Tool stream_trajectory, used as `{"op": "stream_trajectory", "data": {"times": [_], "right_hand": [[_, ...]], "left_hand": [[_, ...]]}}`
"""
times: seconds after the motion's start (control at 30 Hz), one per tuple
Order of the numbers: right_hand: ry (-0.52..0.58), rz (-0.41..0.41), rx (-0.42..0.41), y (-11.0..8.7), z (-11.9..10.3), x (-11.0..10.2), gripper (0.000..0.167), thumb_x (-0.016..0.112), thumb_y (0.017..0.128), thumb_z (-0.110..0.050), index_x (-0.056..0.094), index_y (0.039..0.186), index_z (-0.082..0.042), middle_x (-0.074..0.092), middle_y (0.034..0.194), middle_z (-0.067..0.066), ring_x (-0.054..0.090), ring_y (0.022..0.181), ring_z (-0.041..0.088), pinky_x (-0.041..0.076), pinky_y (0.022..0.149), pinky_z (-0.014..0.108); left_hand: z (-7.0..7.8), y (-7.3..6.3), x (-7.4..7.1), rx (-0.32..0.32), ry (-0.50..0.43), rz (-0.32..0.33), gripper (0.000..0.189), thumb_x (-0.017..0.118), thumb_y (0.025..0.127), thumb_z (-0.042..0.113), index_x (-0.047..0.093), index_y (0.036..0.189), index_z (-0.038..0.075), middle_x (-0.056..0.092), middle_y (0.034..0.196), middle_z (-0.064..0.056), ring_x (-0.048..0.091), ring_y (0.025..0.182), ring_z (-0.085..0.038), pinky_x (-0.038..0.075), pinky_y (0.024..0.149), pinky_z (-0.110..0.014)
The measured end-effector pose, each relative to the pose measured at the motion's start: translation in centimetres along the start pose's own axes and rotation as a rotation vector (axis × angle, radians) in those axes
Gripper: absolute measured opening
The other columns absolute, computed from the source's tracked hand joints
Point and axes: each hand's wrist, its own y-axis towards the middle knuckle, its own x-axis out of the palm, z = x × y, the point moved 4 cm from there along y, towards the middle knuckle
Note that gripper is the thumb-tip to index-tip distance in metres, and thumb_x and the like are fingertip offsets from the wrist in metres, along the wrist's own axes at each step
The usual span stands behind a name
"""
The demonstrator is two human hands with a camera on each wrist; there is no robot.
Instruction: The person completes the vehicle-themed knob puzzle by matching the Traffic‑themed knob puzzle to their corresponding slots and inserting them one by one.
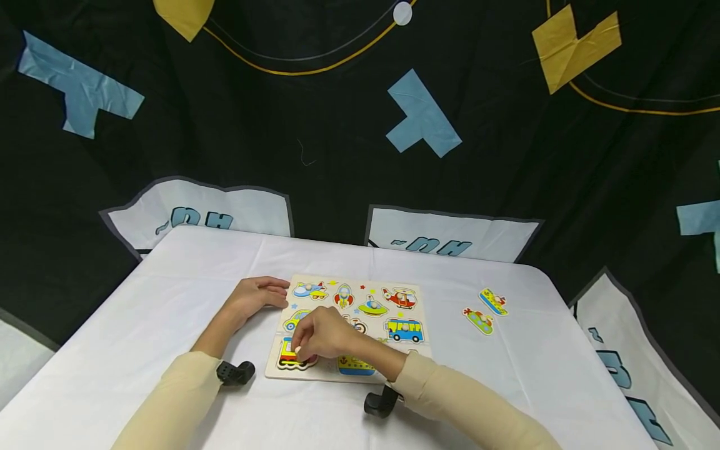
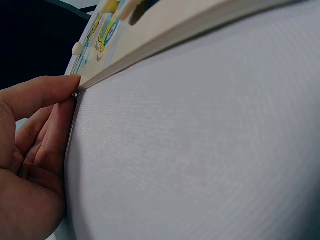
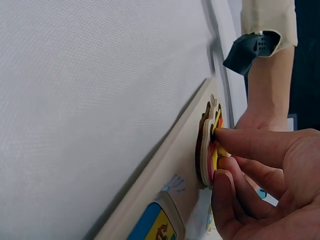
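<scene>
In the head view a wooden peg puzzle board (image 1: 272, 374) lies on the white table. My right hand (image 1: 326, 334) pinches a train piece (image 1: 288, 360) over the board's near left corner. The right wrist view shows the train piece's edge (image 3: 204, 157) sitting slightly raised and tilted at its recess; how far it goes in is hard to tell. My left hand (image 1: 255, 299) rests by the board's far left edge. Seen from the left wrist, its extended index finger touches the board's edge (image 2: 150, 52), with the other fingers bent loosely below.
Two loose pieces, a boat (image 1: 494, 302) and a submarine (image 1: 478, 321), lie right of the board. A bus (image 1: 404, 330), helicopter (image 1: 400, 298), rocket (image 1: 344, 296) and ship (image 1: 357, 367) are on the board. A black decorated cloth (image 1: 337, 137) hangs behind the table.
</scene>
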Motion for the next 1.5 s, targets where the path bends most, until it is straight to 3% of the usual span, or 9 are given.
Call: {"op": "stream_trajectory", "data": {"times": [0.47,0.9,1.23,1.5], "right_hand": [[0.009,-0.010,0.009,-0.1,0.5,0.6,0.012,0.084,0.073,-0.001,0.078,0.078,-0.009,0.068,0.061,-0.007,0.057,0.055,0.001,0.039,0.053,0.015],[0.010,-0.028,0.019,-0.1,0.6,0.4,0.013,0.085,0.075,-0.003,0.080,0.084,-0.011,0.068,0.064,-0.009,0.056,0.057,0.000,0.038,0.053,0.015],[0.029,0.007,0.054,-0.7,1.3,-2.1,0.014,0.083,0.078,-0.004,0.080,0.091,-0.010,0.068,0.067,-0.004,0.058,0.059,0.008,0.040,0.055,0.018],[-0.019,0.102,0.095,-1.9,2.8,-5.6,0.017,0.082,0.080,-0.007,0.079,0.096,-0.011,0.069,0.073,-0.002,0.060,0.063,0.014,0.043,0.057,0.023]], "left_hand": [[0.0,0.1,0.0,0.009,0.019,-0.003,0.051,0.082,0.079,0.017,0.069,0.128,0.008,0.077,0.108,-0.003,0.068,0.096,-0.007,0.048,0.096,-0.034],[0.1,-0.1,0.1,0.001,0.022,0.007,0.051,0.082,0.078,0.016,0.069,0.127,0.008,0.077,0.110,-0.005,0.069,0.095,-0.008,0.046,0.103,-0.042],[-0.1,0.3,0.2,-0.016,0.046,0.029,0.051,0.080,0.078,0.017,0.070,0.127,0.009,0.077,0.111,-0.006,0.070,0.106,-0.019,0.044,0.105,-0.048],[0.0,0.4,0.4,-0.042,0.042,0.031,0.051,0.080,0.079,0.016,0.069,0.129,0.009,0.076,0.114,-0.008,0.070,0.106,-0.020,0.044,0.105,-0.049]]}}
